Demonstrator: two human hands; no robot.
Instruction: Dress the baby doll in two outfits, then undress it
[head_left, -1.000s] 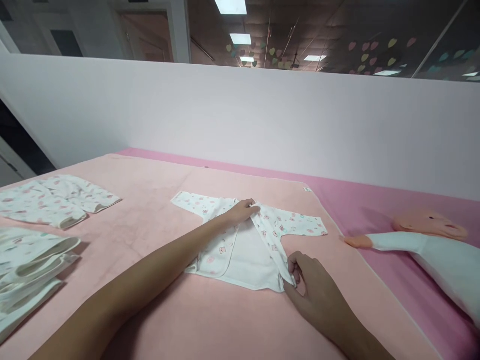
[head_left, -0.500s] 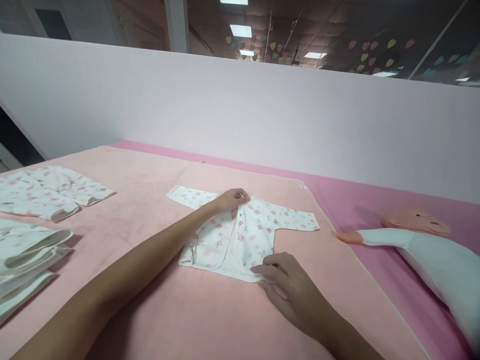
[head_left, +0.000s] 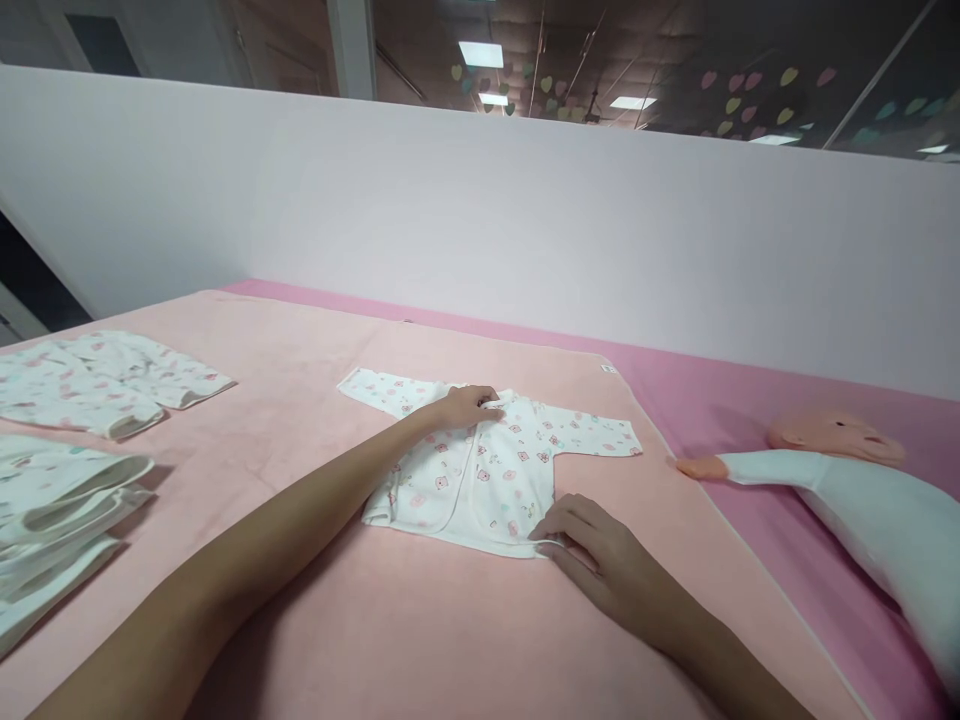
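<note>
A white baby jacket [head_left: 487,480] with small pink and red prints lies spread flat, its sleeves out to both sides. At the collar, the curled fingers of my left hand [head_left: 466,406] are closed on the neckline cloth, and my forearm hides part of the jacket's left side. My right hand [head_left: 589,545] pinches the lower right corner of the hem between thumb and fingers. Under the jacket is a pink blanket [head_left: 300,340].
Folded printed baby clothes [head_left: 112,385] and a stack of white garments [head_left: 67,520] lie at the left. On the right, a baby doll [head_left: 862,500] in white rests on the pink mat [head_left: 697,400], one arm reaching the blanket's edge. A white partition [head_left: 480,220] stands behind.
My right hand has shifted slightly right and up along the hem to the jacket's corner. My left hand stays at the collar, its fingers a little lower. The view has tilted slightly.
</note>
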